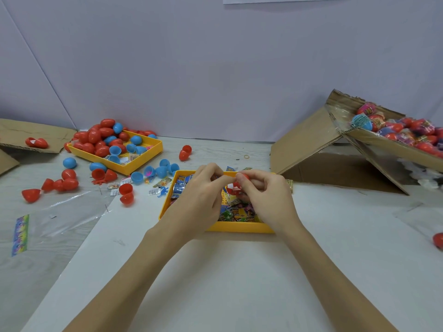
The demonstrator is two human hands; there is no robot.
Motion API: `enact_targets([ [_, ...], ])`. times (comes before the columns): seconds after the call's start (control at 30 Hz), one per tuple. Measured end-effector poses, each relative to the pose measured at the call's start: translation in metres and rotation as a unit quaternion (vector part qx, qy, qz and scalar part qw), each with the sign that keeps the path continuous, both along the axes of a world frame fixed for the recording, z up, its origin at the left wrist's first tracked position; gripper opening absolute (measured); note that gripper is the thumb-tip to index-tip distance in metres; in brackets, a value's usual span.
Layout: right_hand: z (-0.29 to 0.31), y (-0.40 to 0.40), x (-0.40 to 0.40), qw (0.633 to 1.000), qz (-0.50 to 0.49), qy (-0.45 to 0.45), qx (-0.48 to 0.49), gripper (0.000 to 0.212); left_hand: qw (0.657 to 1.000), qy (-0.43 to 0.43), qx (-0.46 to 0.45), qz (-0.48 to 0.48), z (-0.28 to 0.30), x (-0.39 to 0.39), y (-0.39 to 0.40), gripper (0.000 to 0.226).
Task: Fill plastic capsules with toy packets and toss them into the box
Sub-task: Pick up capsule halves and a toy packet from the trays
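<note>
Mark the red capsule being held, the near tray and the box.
red capsule [233, 188], head view, its lower half.
near tray [239, 228], head view, front wall.
box [393, 149], head view, front wall.

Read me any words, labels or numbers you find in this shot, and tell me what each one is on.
No text here can be read.
Small printed toy packets in the near yellow plastic tray: print too blurred.
Round teal label on a wrapped capsule in the tilted cardboard box: too small.
Rainbow header strip on the clear plastic bag: blurred.
</note>
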State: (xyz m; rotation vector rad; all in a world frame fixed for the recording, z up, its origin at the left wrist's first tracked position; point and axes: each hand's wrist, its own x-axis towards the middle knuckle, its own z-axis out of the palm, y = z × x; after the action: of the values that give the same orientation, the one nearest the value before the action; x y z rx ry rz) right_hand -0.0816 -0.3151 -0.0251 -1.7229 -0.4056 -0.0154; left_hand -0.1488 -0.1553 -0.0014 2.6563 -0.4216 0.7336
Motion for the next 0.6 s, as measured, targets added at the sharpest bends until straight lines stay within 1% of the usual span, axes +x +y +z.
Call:
enact_targets([
  [0.07, 0.000, 0.000, 0.000, 1.000, -0.001, 0.003, -0.001, 0.024, 0.999, -0.015, -0.041, 0.006, 0.002, 0.000, 0.003, 0.037],
  [0.17, 0.000, 0.000, 0.000, 1.000, -0.003, 0.005, -0.004, 0.024, 0.991, -0.054, -0.121, 0.027, 0.005, -0.001, 0.006, 0.024],
  [0.2, 0.000, 0.001, 0.000, 1.000, -0.001, 0.006, -0.001, 0.023, 0.989, -0.065, -0.131, 0.032, 0.006, -0.002, 0.005, 0.019],
  [0.27, 0.000, 0.001, 0.000, 1.000, 0.004, 0.009, 0.004, 0.022, 0.991, -0.074, -0.103, 0.044, 0.007, -0.004, 0.001, 0.013],
  [0.33, 0.001, 0.001, -0.001, 1.000, 0.009, 0.008, 0.007, 0.022, 0.994, -0.066, -0.079, 0.036, 0.005, -0.004, -0.004, 0.013],
  [0.43, 0.001, 0.000, -0.001, 1.000, 0.010, 0.007, 0.013, 0.023, 0.996, -0.044, -0.074, 0.014, 0.001, 0.000, -0.009, 0.022],
  [0.6, 0.003, -0.001, -0.001, 1.000, 0.013, 0.010, 0.010, 0.023, 0.995, -0.033, -0.088, 0.027, -0.006, 0.003, -0.015, 0.058],
])
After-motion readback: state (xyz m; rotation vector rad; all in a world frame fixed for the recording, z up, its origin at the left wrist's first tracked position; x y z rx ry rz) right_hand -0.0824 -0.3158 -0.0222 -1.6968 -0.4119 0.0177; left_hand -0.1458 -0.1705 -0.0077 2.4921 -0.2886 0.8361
